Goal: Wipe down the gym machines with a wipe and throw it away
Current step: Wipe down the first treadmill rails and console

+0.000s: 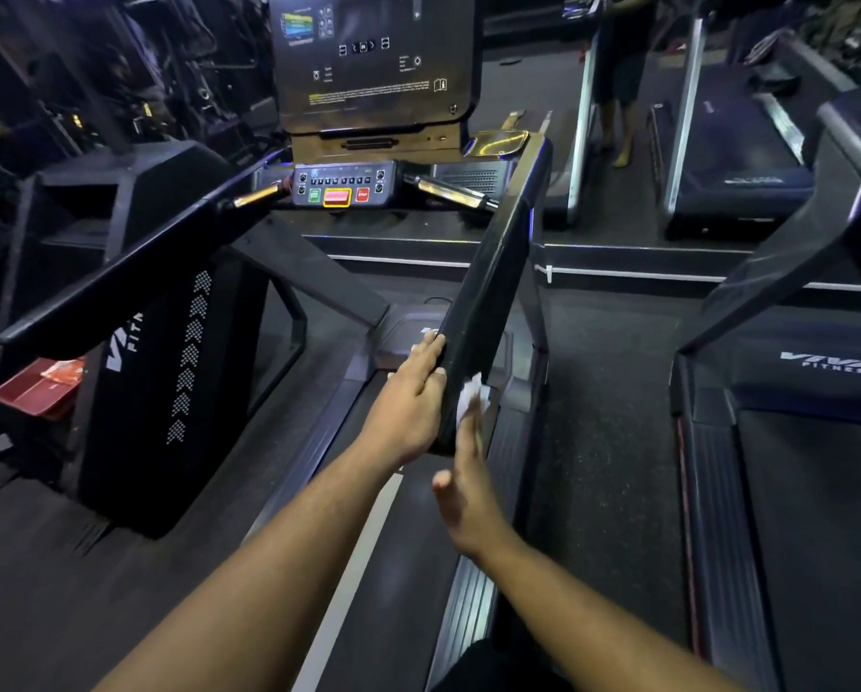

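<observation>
The left hand (413,392) lies flat along the inner face of the right handrail (488,272), probably to steady it; its grip is released. The right hand (468,486) presses the wipe (470,397) against the handrail's near end with straight fingers, not clenched. The wipe is white, crumpled, 1 small wad.

Both arms outstretched, left hand (411,392) flat — fingers straight, right hand (468,486) edge-on, fingers extended.
</observation>
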A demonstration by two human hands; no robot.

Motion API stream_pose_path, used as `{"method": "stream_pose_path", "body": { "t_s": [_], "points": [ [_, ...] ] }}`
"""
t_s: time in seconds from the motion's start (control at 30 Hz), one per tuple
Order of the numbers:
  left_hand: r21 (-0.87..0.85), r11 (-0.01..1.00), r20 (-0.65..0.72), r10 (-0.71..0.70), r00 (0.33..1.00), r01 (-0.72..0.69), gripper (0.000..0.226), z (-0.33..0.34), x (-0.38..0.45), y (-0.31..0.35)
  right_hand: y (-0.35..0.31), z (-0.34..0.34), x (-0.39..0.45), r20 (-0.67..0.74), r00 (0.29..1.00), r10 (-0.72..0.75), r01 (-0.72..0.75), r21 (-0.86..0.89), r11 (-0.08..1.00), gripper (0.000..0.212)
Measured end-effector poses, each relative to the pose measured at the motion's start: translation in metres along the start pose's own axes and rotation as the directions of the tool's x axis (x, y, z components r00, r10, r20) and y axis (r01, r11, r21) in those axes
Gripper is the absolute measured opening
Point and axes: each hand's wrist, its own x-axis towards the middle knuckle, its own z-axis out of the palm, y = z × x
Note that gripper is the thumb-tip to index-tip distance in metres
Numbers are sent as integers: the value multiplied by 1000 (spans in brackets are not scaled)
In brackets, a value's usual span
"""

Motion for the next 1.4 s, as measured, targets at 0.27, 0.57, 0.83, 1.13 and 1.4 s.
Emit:
{"method": "stream_pose_path", "body": {
  "t_s": [0.27, 0.57, 0.83, 1.13, 1.4],
  "points": [
    [-39, 999, -53, -18, 998, 15, 60, 1, -7, 4, -4, -50, 64, 199, 949, -246, 301, -326, 896, 128],
    [0, 1000, -79, -30, 996, 31, 75, 2, -11, 6, 5, -118, 174, 376, 924, -70, 295, -584, 757, 133],
    [-138, 990, -137, -50, 989, 31, 78, 4, -12, 3, -12, -78, 69, 596, 745, -300, 617, -445, 649, 131],
    [-89, 995, -128, -66, 990, 55, 74, 3, -14, 8, -11, -100, 149, 356, 933, -58, 248, -515, 820, 132],
    [3, 1000, -101, -24, 995, 25, 68, 5, -9, 0, -20, -23, 1, 219, 973, -77, 100, -96, 990, 125]
  ]
}}
